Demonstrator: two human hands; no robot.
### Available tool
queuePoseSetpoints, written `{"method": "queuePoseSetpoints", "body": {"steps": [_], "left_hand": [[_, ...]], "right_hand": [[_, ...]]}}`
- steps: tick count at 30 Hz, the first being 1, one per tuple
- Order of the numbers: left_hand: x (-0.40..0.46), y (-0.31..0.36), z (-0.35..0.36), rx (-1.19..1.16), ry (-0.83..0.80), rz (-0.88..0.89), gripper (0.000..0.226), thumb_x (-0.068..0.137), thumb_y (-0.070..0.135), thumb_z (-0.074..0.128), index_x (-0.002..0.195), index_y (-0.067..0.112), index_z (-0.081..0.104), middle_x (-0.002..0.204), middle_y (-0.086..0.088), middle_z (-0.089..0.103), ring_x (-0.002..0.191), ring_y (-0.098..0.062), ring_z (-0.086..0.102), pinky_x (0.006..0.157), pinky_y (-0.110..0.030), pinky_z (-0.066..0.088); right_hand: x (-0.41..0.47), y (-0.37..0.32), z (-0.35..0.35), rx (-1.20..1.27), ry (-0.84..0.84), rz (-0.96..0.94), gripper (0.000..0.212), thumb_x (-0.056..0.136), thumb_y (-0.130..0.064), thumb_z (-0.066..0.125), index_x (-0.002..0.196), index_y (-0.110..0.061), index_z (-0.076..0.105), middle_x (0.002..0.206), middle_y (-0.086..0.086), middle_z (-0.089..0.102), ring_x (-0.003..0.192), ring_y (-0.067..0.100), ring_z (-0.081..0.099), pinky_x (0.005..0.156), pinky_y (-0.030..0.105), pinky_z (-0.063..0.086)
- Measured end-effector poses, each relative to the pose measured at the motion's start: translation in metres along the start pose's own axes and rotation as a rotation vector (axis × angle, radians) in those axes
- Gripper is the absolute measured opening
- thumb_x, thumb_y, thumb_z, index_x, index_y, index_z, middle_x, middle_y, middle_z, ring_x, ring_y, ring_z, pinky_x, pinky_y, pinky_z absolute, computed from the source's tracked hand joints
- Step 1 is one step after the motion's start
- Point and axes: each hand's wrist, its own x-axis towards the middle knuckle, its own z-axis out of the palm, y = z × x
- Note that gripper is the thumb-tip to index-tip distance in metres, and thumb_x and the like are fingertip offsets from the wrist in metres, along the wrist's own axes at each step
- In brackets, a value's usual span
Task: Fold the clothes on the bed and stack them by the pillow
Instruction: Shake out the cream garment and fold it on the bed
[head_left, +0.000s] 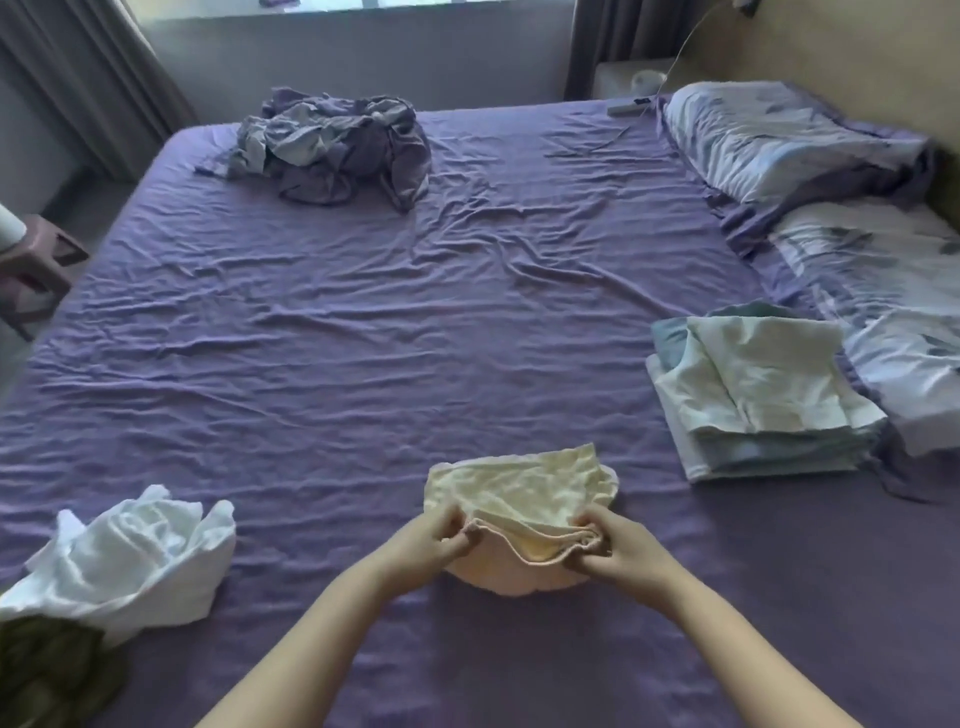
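Because a neat fold needs matched edges, the small pale-yellow cotton garment is held at its near hem, low on the purple-sheeted bed. Each grip is clamped on it: the left hand and the right hand pinch opposite corners, forearms stretched forward. The folded white-and-blue stack is kept beside the floral pillow.

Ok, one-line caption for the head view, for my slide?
Both hands, left hand and right hand, pinch a cream garment mid-fold; folded stack beside pillow.
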Motion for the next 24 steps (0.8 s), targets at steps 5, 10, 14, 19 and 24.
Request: {"method": "queuePoseSetpoints", "body": {"steps": [5,10,14,19,24], "left_hand": [[0.008,-0.046,0.040,0.001,-0.038,-0.139,0.022,0.094,0.036,0.050,0.075,0.028,0.043,0.077,0.013,0.050,0.069,-0.002,0.043,0.065,-0.021,0.037],[0.008,-0.084,0.066,0.014,-0.022,-0.238,0.023,0.097,0.039,0.043,0.078,0.025,0.045,0.082,0.012,0.057,0.073,0.001,0.050,0.065,-0.013,0.038],[0.031,-0.093,0.064,0.021,0.135,-0.230,0.020,0.097,0.037,0.042,0.082,0.024,0.041,0.083,0.007,0.060,0.077,-0.010,0.056,0.067,-0.025,0.039],[0.061,-0.095,0.063,0.098,0.480,-0.239,0.018,0.095,0.037,0.045,0.087,0.021,0.044,0.079,0.008,0.061,0.081,-0.020,0.058,0.062,-0.034,0.034],[0.085,-0.098,0.081,0.474,0.742,-0.311,0.026,0.086,0.030,0.061,0.107,0.015,0.062,0.122,-0.009,0.058,0.118,-0.030,0.048,0.099,-0.044,0.035]], "right_hand": [[0.010,0.042,0.029,0.064,-0.119,0.063,0.016,0.074,-0.023,0.072,0.077,-0.025,0.057,0.067,-0.011,0.059,0.061,-0.007,0.048,0.060,0.014,0.039],[0.022,0.066,0.050,-0.051,-0.210,0.074,0.021,0.080,-0.032,0.067,0.076,-0.035,0.046,0.069,-0.014,0.058,0.064,-0.014,0.052,0.063,0.010,0.039],[0.056,0.067,0.050,-0.052,-0.047,0.059,0.023,0.077,-0.034,0.072,0.084,-0.037,0.050,0.077,-0.019,0.062,0.074,-0.010,0.056,0.066,0.010,0.040],[0.106,0.067,0.062,-0.061,0.133,0.058,0.036,0.082,-0.029,0.069,0.114,-0.025,0.054,0.093,-0.012,0.059,0.093,0.009,0.058,0.073,0.021,0.036],[0.136,0.071,0.084,-0.272,0.259,0.005,0.051,0.084,-0.021,0.066,0.131,-0.014,0.047,0.123,0.006,0.057,0.116,0.025,0.053,0.098,0.034,0.039]]}}
